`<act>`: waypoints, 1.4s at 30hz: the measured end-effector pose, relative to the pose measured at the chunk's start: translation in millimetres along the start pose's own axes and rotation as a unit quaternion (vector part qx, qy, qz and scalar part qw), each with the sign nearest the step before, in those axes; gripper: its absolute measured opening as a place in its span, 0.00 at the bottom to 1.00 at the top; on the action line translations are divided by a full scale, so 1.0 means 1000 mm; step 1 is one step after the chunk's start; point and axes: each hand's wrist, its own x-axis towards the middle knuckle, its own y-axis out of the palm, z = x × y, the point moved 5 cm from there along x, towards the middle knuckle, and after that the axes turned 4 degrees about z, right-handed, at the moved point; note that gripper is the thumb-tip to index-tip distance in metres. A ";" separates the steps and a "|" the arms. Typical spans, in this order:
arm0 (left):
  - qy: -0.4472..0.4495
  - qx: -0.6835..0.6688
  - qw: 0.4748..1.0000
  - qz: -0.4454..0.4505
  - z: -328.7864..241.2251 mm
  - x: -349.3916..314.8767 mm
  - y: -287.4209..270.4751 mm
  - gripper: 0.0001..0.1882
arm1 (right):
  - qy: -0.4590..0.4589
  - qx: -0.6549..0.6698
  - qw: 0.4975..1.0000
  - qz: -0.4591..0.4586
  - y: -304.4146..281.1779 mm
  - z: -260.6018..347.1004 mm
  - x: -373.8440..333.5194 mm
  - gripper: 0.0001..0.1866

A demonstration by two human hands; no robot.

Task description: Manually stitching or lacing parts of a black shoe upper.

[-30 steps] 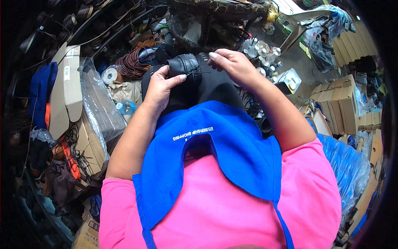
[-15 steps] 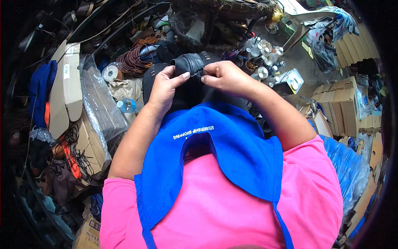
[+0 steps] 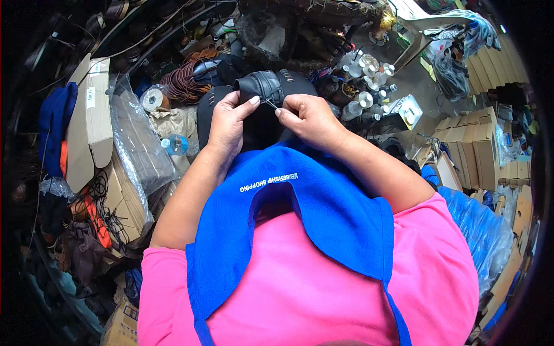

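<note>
A black leather shoe upper (image 3: 261, 85) rests on my lap, its strap-like top facing up. My left hand (image 3: 229, 122) pinches its left edge between thumb and fingers. On the other side, my right hand (image 3: 311, 120) is closed in a pinch on a thin pale thread (image 3: 269, 104), which runs taut from the edge of the leather to my fingertips. Whether a needle is on it is too small to tell. A blue apron (image 3: 340, 213) covers my lap and chest.
On the left stand cardboard pieces (image 3: 95, 124), a plastic-wrapped stack (image 3: 141, 138), a tape roll (image 3: 153, 99) and a bottle (image 3: 175, 145). Ahead lies a coil of brown cord (image 3: 183, 83). To the right are several small bottles (image 3: 369, 69), a white container (image 3: 408, 111) and cardboard boxes (image 3: 476, 144).
My right hand has drawn slightly down and away from the leather, and more of the thread shows between them. My left hand has barely moved.
</note>
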 end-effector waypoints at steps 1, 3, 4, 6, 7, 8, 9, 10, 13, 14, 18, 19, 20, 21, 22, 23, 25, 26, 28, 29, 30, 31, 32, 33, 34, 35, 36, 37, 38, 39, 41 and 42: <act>-0.008 -0.005 1.000 0.008 0.000 0.000 -0.001 0.08 | -0.016 -0.015 1.000 -0.008 -0.001 -0.001 0.000 0.15; -0.009 -0.004 1.000 0.014 0.002 0.001 -0.004 0.09 | -0.032 -0.030 0.999 -0.015 -0.001 -0.002 0.000 0.16; -0.010 -0.003 1.000 0.020 0.003 0.001 -0.004 0.09 | -0.048 -0.039 0.998 -0.020 -0.001 -0.002 0.000 0.16; -0.010 -0.004 1.000 0.025 0.001 0.001 -0.003 0.09 | -0.063 -0.048 0.997 -0.024 -0.003 -0.002 0.001 0.16; -0.010 -0.004 0.999 0.031 0.001 0.000 -0.003 0.09 | -0.044 -0.027 0.999 -0.007 -0.003 -0.004 0.002 0.15; -0.010 -0.004 0.999 0.031 0.001 0.001 -0.003 0.09 | -0.025 -0.007 1.000 0.010 -0.003 -0.006 0.004 0.15; -0.007 -0.002 0.999 0.037 0.002 0.001 -0.005 0.09 | -0.025 -0.007 1.000 0.010 -0.005 -0.003 0.004 0.15; -0.005 0.000 0.999 0.043 0.002 0.002 -0.006 0.09 | 0.019 0.025 0.999 0.031 -0.006 -0.004 0.004 0.14; -0.011 0.003 0.999 0.049 0.004 0.002 -0.008 0.10 | 0.075 0.084 0.992 0.059 -0.004 -0.009 0.006 0.12; -0.011 0.003 0.999 0.049 0.003 0.002 -0.009 0.10 | 0.088 0.111 0.988 0.064 -0.004 -0.011 0.007 0.11; -0.021 -0.004 0.997 0.068 0.002 0.002 -0.009 0.11 | 0.117 0.205 0.966 0.106 -0.003 -0.020 0.014 0.09; -0.026 -0.005 0.997 0.076 0.002 0.003 -0.010 0.11 | 0.116 0.222 0.956 0.151 -0.006 -0.017 0.016 0.08; -0.027 -0.004 0.997 0.078 0.002 0.003 -0.010 0.11 | 0.114 0.240 0.944 0.194 -0.008 -0.016 0.018 0.08; -0.022 -0.001 0.996 0.087 0.001 0.003 -0.009 0.11 | 0.092 0.232 0.949 0.194 -0.007 -0.024 0.025 0.10; -0.017 0.003 0.995 0.097 0.000 0.004 -0.007 0.11 | 0.090 0.219 0.954 0.184 -0.010 -0.027 0.027 0.09; -0.017 0.004 0.995 0.095 0.000 0.003 -0.008 0.11 | 0.088 0.198 0.960 0.180 -0.010 -0.026 0.029 0.10; -0.017 0.008 0.997 0.081 -0.001 0.003 -0.008 0.11 | 0.085 0.178 0.965 0.176 -0.010 -0.021 0.029 0.10; -0.017 0.008 0.997 0.080 -0.002 0.003 -0.009 0.11 | 0.053 0.065 0.985 0.154 -0.013 -0.010 0.026 0.10; -0.046 0.013 0.996 0.080 -0.001 0.003 -0.011 0.12 | -0.014 -0.065 0.993 0.095 -0.011 -0.004 0.022 0.11; -0.046 0.013 0.996 0.080 -0.001 0.003 -0.010 0.12 | -0.045 -0.088 0.993 0.065 -0.011 0.002 0.018 0.11; -0.038 0.024 0.997 0.066 -0.001 0.003 -0.010 0.11 | -0.074 -0.110 0.991 0.035 -0.012 0.007 0.015 0.10; -0.029 0.035 0.998 0.051 -0.002 0.003 -0.010 0.11 | -0.074 -0.109 0.991 0.035 -0.011 0.008 0.013 0.10; -0.030 0.036 0.998 0.052 -0.002 0.003 -0.008 0.11 | -0.080 -0.120 0.989 0.024 -0.013 0.010 0.011 0.09; -0.020 0.033 0.998 0.048 -0.004 0.002 -0.006 0.10 | -0.087 -0.130 0.988 0.013 -0.014 0.011 0.010 0.09; -0.009 0.031 0.999 0.044 -0.005 0.002 -0.005 0.10 | -0.086 -0.129 0.988 0.012 -0.013 0.011 0.009 0.09; -0.009 0.031 0.998 0.045 -0.004 0.003 -0.007 0.10 | -0.105 -0.146 0.984 -0.003 -0.015 0.013 0.008 0.08; -0.008 0.038 0.998 0.050 -0.001 0.004 -0.010 0.10 | -0.125 -0.162 0.979 -0.018 -0.016 0.017 0.007 0.07; -0.008 0.044 0.997 0.056 -0.001 0.004 -0.012 0.10 | -0.126 -0.162 0.979 -0.019 -0.017 0.019 0.007 0.07; -0.008 0.044 0.997 0.056 -0.001 0.004 -0.013 0.10 | -0.143 -0.212 0.967 -0.027 -0.018 0.023 0.007 0.06; -0.005 0.055 0.996 0.064 -0.002 0.005 -0.012 0.10 | -0.159 -0.261 0.952 -0.036 -0.019 0.027 0.008 0.06; -0.002 0.066 0.995 0.074 -0.004 0.004 -0.011 0.10 | -0.172 -0.276 0.945 -0.029 -0.021 0.027 0.013 0.05; 0.009 0.107 0.992 0.068 -0.007 0.003 -0.011 0.10 | -0.185 -0.291 0.938 -0.023 -0.022 0.027 0.017 0.04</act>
